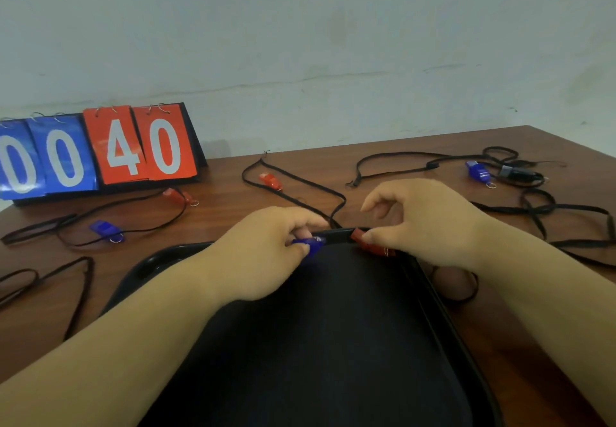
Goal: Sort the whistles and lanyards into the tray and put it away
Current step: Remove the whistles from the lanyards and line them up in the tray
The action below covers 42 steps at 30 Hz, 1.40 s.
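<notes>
Head view shows a blue whistle (311,243) pinched in the curled fingers of the left hand (266,253) and a red whistle (370,243) pinched between thumb and forefinger of the right hand (423,223). Both are held at the far rim of the black tray (146,263), which sits at the near edge of the desk (226,223); whether they touch it I cannot tell. This looks like the placing step, with the pair going into the tray. The next move calls for releasing both, then reaching for what lies loose: a second red whistle (270,181) beyond the far rim, a second blue whistle (105,228) toward the left edge, and the black lanyards (540,208) strewn about, tangled near the right edge. A flip scoreboard (100,153) stands at the far left corner.
</notes>
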Available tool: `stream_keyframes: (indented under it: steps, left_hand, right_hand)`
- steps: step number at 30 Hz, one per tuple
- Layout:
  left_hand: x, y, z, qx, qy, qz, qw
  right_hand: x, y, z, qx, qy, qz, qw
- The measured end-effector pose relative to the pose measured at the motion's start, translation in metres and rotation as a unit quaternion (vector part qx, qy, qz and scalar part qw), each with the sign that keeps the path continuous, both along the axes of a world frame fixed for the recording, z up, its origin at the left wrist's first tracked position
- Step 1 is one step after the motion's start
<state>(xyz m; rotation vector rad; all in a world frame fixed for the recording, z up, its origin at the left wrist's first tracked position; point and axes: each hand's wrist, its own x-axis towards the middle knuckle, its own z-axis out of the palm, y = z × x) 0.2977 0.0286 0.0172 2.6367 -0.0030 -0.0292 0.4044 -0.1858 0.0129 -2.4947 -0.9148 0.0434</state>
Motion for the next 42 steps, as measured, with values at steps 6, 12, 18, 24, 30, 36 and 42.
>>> stream_keyframes:
  steps: [6, 12, 18, 24, 30, 36, 42]
  left_hand:
    - [-0.005, -0.003, 0.004, -0.252, -0.103, 0.039, 0.961]
    - [-0.008, -0.009, 0.003, -0.368, -0.142, 0.053, 0.917]
    - [-0.010, -0.015, 0.003, -0.441, -0.119, 0.054, 0.888]
    - [-0.010, -0.014, 0.004, -0.460, -0.093, 0.039, 0.882]
    - [-0.008, -0.012, 0.004, -0.449, -0.090, 0.051, 0.887]
    - [-0.007, -0.010, 0.002, -0.447, -0.071, 0.066, 0.889]
    - [-0.008, -0.011, 0.004, -0.437, -0.090, 0.075, 0.892]
  right_hand:
    - [-0.022, 0.008, 0.004, 0.132, 0.009, 0.016, 0.991]
    - [-0.040, 0.018, 0.000, 0.197, 0.021, 0.050, 0.979]
    - [-0.043, 0.017, 0.002, 0.247, -0.020, 0.047, 0.968]
    - [-0.044, 0.014, 0.006, 0.235, -0.079, 0.067, 0.967]
    - [-0.041, 0.012, 0.010, 0.182, -0.141, 0.086, 0.969]
    - [-0.040, 0.011, 0.009, 0.210, -0.115, 0.088, 0.967]
    - [-0.034, 0.005, 0.012, 0.239, -0.075, 0.058, 0.966]
